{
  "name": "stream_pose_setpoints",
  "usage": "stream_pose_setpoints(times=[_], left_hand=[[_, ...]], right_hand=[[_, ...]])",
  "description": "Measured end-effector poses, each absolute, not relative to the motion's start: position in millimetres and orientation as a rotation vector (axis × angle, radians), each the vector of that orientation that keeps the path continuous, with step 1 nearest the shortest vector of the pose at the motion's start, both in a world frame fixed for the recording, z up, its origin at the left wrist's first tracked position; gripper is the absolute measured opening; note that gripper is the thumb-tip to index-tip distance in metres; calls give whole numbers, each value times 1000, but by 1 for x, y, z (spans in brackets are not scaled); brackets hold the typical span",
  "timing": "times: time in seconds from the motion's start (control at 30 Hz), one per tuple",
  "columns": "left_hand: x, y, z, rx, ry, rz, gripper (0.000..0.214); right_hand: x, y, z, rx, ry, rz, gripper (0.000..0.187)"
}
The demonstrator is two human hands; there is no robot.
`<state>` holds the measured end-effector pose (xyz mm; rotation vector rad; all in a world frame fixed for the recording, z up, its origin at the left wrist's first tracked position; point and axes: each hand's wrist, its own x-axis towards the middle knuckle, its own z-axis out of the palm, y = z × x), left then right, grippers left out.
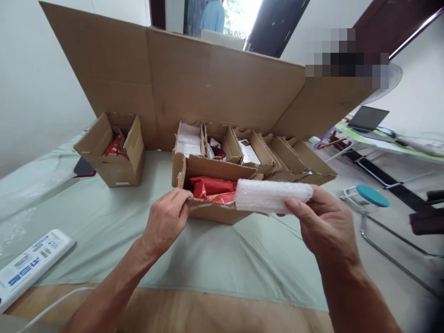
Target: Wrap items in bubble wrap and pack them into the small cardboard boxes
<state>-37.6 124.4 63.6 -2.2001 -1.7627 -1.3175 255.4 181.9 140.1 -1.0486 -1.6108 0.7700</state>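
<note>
My left hand (166, 221) grips the near flap of a small open cardboard box (217, 210) in front of me, fingers curled over its edge. Red packets (211, 186) lie inside that box. My right hand (324, 222) pinches the end of a white bubble-wrap roll (272, 195), held level over the box's right side.
Behind stand several more small open boxes (256, 152), and a separate one (113, 150) at left holding red packets. A large flattened cardboard sheet (208, 83) stands upright behind them. A white power strip (29, 263) lies at left on the green cloth (104, 222). A stool (371, 196) stands at right.
</note>
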Motion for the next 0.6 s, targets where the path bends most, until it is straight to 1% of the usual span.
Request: stream_pose_setpoints(times=[0.07,0.2,0.37,0.5,0.6], left_hand=[[-40,116,57,-2240,-1720,-1349,28],[-42,102,48,-2273,-1695,-1385,34],[-40,103,47,-2257,-1725,-1397,36],[-38,106,46,-2228,-1745,-1430,37],[-37,108,45,-2218,-1756,-1462,38]], right_hand=[[253,189,142,-1058,-1621,752,32],[239,202,147,-1081,-1742,685,28],[197,221,153,-1118,-2082,653,22],[149,242,147,-1272,-2393,432,17],[116,255,136,-1430,-2587,237,24]])
